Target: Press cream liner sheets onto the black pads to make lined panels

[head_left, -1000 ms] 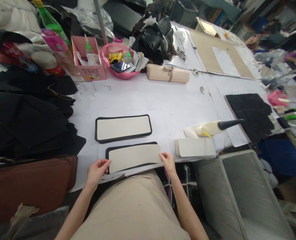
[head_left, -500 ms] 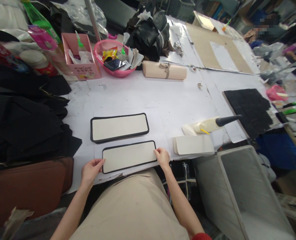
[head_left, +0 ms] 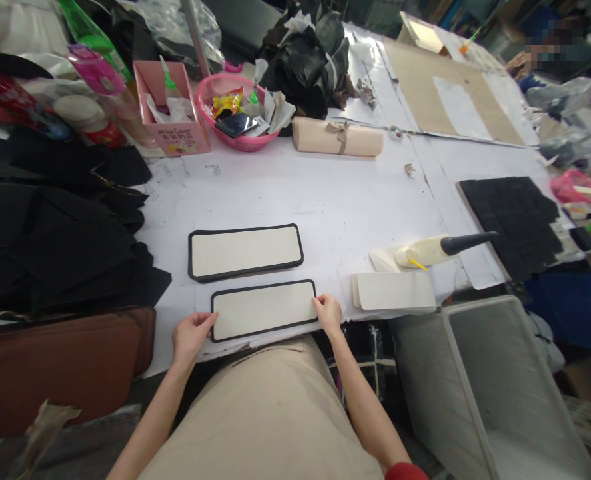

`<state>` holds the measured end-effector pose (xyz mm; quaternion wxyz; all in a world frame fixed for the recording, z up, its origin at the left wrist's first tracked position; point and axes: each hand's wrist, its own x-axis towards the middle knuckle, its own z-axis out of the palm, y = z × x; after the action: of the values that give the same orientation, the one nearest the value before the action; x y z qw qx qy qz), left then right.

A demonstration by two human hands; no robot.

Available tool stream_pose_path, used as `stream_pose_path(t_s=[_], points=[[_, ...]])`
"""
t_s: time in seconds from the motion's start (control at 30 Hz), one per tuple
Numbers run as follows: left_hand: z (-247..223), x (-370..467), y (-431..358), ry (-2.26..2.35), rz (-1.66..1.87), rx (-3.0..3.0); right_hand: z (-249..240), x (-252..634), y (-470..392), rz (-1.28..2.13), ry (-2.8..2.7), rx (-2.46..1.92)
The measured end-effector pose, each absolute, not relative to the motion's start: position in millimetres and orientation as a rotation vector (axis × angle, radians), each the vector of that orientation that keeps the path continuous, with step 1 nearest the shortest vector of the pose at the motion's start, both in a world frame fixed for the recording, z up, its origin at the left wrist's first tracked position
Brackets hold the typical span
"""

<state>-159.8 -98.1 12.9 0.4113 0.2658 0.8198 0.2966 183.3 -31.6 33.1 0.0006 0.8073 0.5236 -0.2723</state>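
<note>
A cream rectangular panel with a black border (head_left: 264,311) lies near the table's front edge. My left hand (head_left: 192,337) pinches its left end between thumb and fingers. At its right end, my right hand (head_left: 329,313) is closed on the edge in the same way. Just behind it rests a stack of similar black-edged cream panels (head_left: 246,253). To the right of my right hand sits a small pile of plain cream pieces (head_left: 396,291), with a dark-handled glue applicator or brush (head_left: 445,248) behind it; its exact kind is unclear.
Black fabric pieces (head_left: 65,233) and brown panels (head_left: 60,367) are heaped at left. A pink box (head_left: 182,139), a pink basin (head_left: 240,141) and a beige roll (head_left: 310,138) stand at the back. Black sheets (head_left: 510,223) lie right, above a grey bin (head_left: 452,347).
The camera view has shifted slightly, so the table's things appear a little further right. Both hands still grip the two ends of the panel, which has barely moved on the table.
</note>
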Motion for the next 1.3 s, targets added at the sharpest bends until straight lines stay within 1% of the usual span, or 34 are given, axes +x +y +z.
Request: stream_pose_path(t_s=[0.47, 0.63, 0.83, 1.3], points=[[12, -154, -94, 2.163, 0.612, 0.736, 31, 183, -28, -0.822, 1.666, 2.525], [19, -152, -91, 2.205, 0.509, 0.797, 30, 182, -29, -0.793, 1.672, 2.537], [11, -156, -90, 2.266, 0.390, 0.848, 26, 181, -31, -0.760, 1.678, 2.552], [8, -158, -89, 2.235, 0.358, 0.861, 23, 184, -30, -0.796, 1.693, 2.552]])
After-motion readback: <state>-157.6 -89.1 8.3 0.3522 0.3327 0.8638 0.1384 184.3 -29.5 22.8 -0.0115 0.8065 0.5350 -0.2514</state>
